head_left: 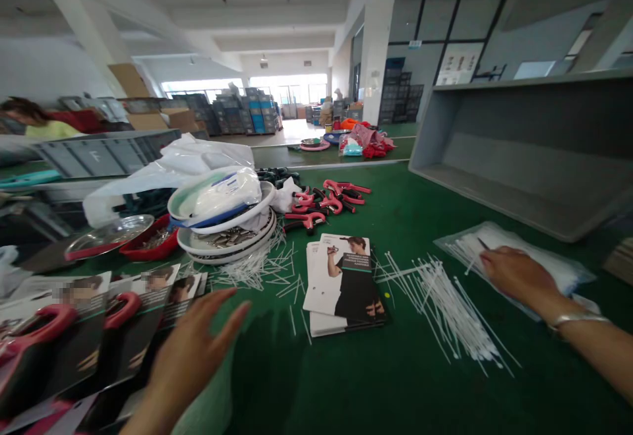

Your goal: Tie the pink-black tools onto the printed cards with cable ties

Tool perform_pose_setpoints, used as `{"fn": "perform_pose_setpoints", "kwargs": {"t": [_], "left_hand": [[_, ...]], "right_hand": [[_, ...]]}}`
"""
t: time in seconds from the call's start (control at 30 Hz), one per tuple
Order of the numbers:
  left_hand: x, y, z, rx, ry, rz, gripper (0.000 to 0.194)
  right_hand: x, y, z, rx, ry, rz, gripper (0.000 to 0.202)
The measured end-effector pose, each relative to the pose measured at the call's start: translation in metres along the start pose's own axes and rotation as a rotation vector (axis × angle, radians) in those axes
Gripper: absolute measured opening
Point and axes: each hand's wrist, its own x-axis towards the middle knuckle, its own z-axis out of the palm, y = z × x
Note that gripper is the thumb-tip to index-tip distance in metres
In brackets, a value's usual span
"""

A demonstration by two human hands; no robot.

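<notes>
My left hand (198,336) hovers beside the carded pink hand grips (119,310) at the lower left, thumb and fingers apart and nothing between them. At the right, my right hand (517,277) is closed on a small dark, thin item that I cannot make out, over a clear plastic bag (554,257) of white ties. A loose bundle of white cable ties (452,310) lies left of that bag. Printed cards (341,283) sit stacked in the middle of the green table (297,395).
Pink and black hand grips (326,204) lie behind the cards. Stacked white trays (227,237) with metal parts and a red tray (155,240) stand at the left. A large grey bin (524,158) rests on its side at the right. A person (37,118) is at the far left.
</notes>
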Motion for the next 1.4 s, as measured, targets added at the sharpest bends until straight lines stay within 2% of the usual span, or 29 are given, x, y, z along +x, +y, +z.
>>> {"fn": "perform_pose_setpoints", "kwargs": {"t": [0.07, 0.17, 0.23, 0.33, 0.43, 0.5, 0.63, 0.73, 0.8, 0.9, 1.03, 1.2, 1.27, 1.33, 1.4], "left_hand": [[0.015, 0.037, 0.039, -0.042, -0.210, 0.009, 0.061], [0.038, 0.075, 0.087, -0.053, -0.342, -0.035, 0.072], [0.051, 0.079, 0.106, -0.072, -0.390, -0.038, 0.065], [0.059, 0.065, 0.118, -0.243, -0.397, -0.037, 0.048], [0.056, 0.052, 0.117, -0.525, -0.392, -0.127, 0.043], [0.052, 0.053, 0.109, -0.738, -0.428, -0.207, 0.042], [0.043, 0.064, 0.093, -1.108, -0.624, -0.312, 0.034], [0.037, 0.070, 0.089, -1.175, -0.792, -0.283, 0.048], [0.035, 0.072, 0.091, -1.147, -0.842, -0.277, 0.061], [0.033, 0.077, 0.094, -1.167, -0.801, -0.338, 0.058], [0.031, 0.084, 0.096, -1.252, -0.744, -0.389, 0.035], [0.027, 0.089, 0.100, -1.310, -0.698, -0.458, 0.026], [0.026, 0.090, 0.099, -1.332, -0.703, -0.470, 0.027], [0.025, 0.093, 0.097, -1.367, -0.713, -0.474, 0.032], [0.024, 0.096, 0.095, -1.392, -0.723, -0.482, 0.035]], "right_hand": [[-0.001, -0.026, 0.006, 0.020, -0.047, -0.037, 0.031], [0.008, -0.053, 0.019, 0.117, -0.139, -0.005, 0.033], [0.018, -0.058, 0.026, 0.199, -0.161, 0.016, 0.031], [0.029, -0.056, 0.032, 0.322, -0.173, 0.046, 0.028], [0.029, -0.052, 0.033, 0.483, -0.182, 0.093, 0.030], [0.025, -0.050, 0.031, 0.593, -0.185, 0.134, 0.028], [0.019, -0.047, 0.026, 0.782, -0.161, 0.202, 0.028], [0.020, -0.047, 0.020, 0.892, -0.112, 0.207, 0.034], [0.021, -0.051, 0.013, 0.983, -0.058, 0.203, 0.040], [0.019, -0.067, 0.000, 1.093, 0.031, 0.193, 0.043], [0.013, -0.090, -0.010, 1.146, 0.105, 0.098, 0.045], [0.018, -0.093, -0.005, 0.960, 0.237, 0.015, 0.031], [0.023, -0.092, -0.006, 1.078, 0.317, 0.040, 0.029], [0.024, -0.096, -0.012, 1.285, 0.457, 0.059, 0.029], [0.017, -0.109, -0.021, 1.447, 0.578, -0.001, 0.027]]}}
